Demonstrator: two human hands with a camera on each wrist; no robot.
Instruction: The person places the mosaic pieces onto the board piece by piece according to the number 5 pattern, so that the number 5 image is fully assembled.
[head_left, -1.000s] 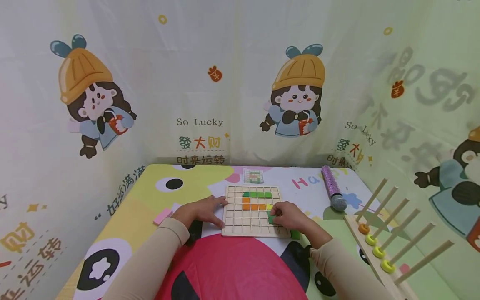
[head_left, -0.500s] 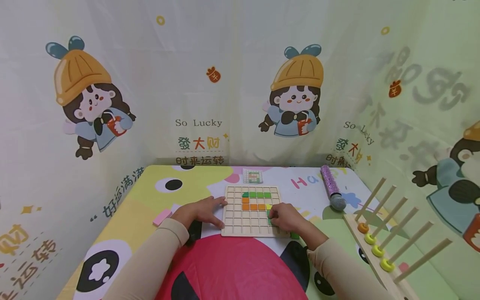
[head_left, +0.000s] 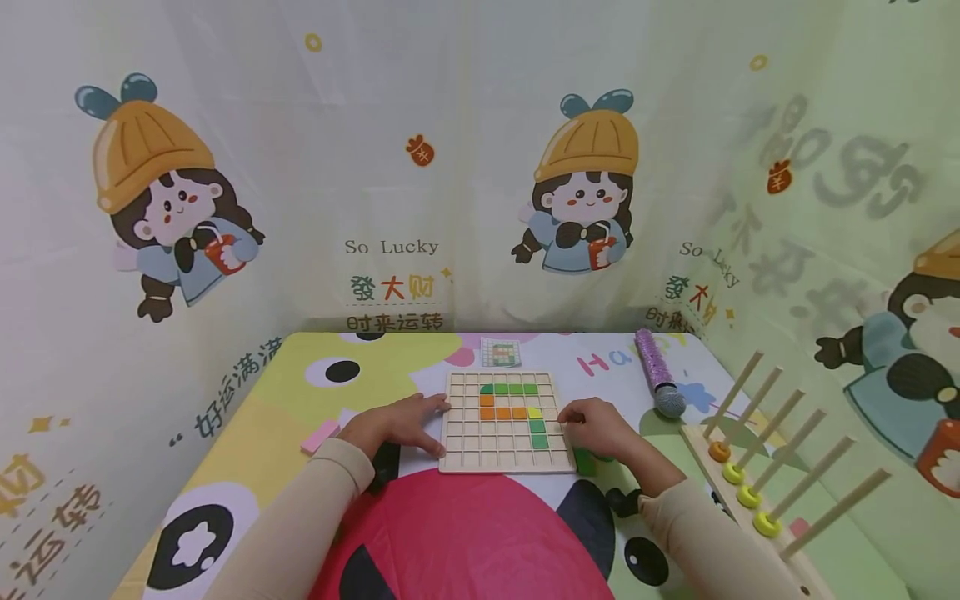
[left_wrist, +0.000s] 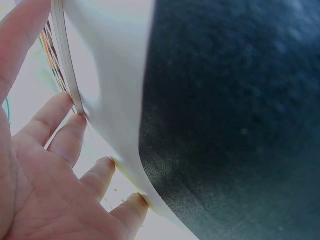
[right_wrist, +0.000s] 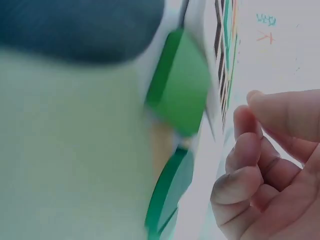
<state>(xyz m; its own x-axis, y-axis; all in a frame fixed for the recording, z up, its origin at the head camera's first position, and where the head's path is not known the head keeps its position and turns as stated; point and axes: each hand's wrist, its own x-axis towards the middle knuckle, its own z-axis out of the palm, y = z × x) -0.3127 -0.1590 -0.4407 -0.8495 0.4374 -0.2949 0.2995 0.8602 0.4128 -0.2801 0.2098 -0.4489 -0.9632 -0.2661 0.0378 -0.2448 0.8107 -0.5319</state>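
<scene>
Pink block (head_left: 320, 437) at nine o'clock of wooden board (head_left: 504, 428). Left hand (head_left: 403, 422), fingers spread, touching board's nine o'clock edge. Board between hands, bearing green, orange, yellow tiles (head_left: 504, 413). Green blocks (head_left: 586, 464) just beside, four o'clock. Right hand (head_left: 597, 428) at three o'clock, fingers curled, empty. Microphone (head_left: 657, 372) at two o'clock.

Pale cloth walls (head_left: 480, 100) stand around three sides of a table (head_left: 390, 357); they are printed with cartoon figures (head_left: 591, 198) in orange caps, red pouches (head_left: 420, 151) and colourful lettering (head_left: 392, 287), while blurred grey characters (head_left: 870, 175) show on the right. Yellow, white and green patches and large eyes (head_left: 342, 372) pattern the tabletop. The light is soft, greenish toward the right
</scene>
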